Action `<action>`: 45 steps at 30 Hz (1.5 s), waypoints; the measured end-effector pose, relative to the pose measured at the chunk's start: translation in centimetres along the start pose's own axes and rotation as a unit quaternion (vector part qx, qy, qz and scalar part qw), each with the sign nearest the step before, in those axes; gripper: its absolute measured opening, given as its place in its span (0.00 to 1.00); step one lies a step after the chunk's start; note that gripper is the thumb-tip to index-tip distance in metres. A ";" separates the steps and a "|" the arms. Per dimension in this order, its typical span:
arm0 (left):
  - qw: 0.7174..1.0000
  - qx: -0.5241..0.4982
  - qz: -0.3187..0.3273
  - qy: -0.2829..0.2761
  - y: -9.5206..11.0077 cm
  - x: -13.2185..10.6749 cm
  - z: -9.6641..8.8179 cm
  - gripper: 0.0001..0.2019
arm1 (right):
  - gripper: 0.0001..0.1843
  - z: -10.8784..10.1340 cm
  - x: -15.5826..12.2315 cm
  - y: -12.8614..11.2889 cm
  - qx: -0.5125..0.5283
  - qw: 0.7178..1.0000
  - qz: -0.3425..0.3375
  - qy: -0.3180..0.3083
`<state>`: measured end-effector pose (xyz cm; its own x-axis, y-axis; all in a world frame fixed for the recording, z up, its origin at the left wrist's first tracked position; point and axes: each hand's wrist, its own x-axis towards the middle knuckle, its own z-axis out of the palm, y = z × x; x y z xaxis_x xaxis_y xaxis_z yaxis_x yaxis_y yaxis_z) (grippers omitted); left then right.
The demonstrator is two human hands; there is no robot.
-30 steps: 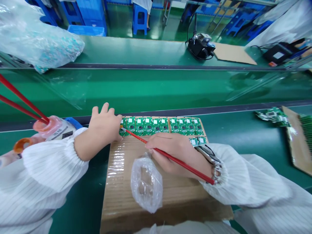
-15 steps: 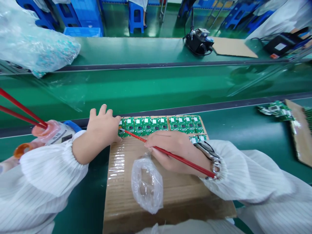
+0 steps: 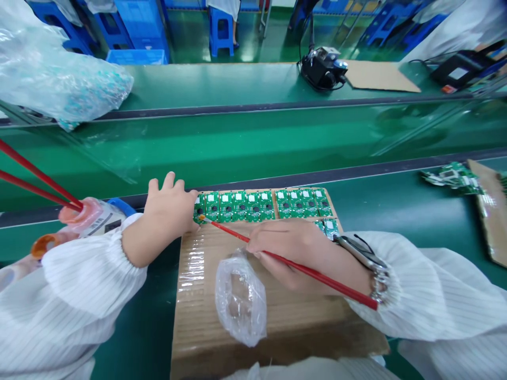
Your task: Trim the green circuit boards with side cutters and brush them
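A row of green circuit boards (image 3: 261, 205) lies along the far edge of a taped cardboard box (image 3: 206, 295). My left hand (image 3: 170, 208) rests on the left end of that row, fingers curled over the boards and pressing them down. My right hand (image 3: 293, 250) is closed on a thin red brush (image 3: 277, 257); its tip touches the lower edge of the leftmost boards beside my left hand. A crumpled clear plastic bag (image 3: 240, 298) lies on the box just below my right hand.
A pink-capped bottle (image 3: 85, 216) with two red sticks (image 3: 37, 182) in it stands at the left. More circuit boards (image 3: 451, 177) and cardboard (image 3: 493, 211) lie at the right. A big plastic bag (image 3: 59, 79) and a black device (image 3: 322, 66) sit beyond the green conveyor belt (image 3: 253, 142).
My right hand has slid a little right and towards me along the box, drawing the brush with it. My left hand has stayed on the boards.
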<state>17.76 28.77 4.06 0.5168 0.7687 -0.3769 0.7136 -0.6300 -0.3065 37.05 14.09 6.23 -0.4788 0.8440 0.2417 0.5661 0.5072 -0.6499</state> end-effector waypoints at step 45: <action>0.979 -0.071 0.157 0.114 12.2 -3.7 -2.0 0.32 | 0.07 1.5 -12.8 -5.8 -0.055 0.921 0.235 0.305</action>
<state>25.50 18.48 3.49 0.8012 0.5552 -0.2235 0.5534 -0.8294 -0.0765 38.84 0.09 5.82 0.2837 0.8987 0.3344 0.6958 0.0470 -0.7167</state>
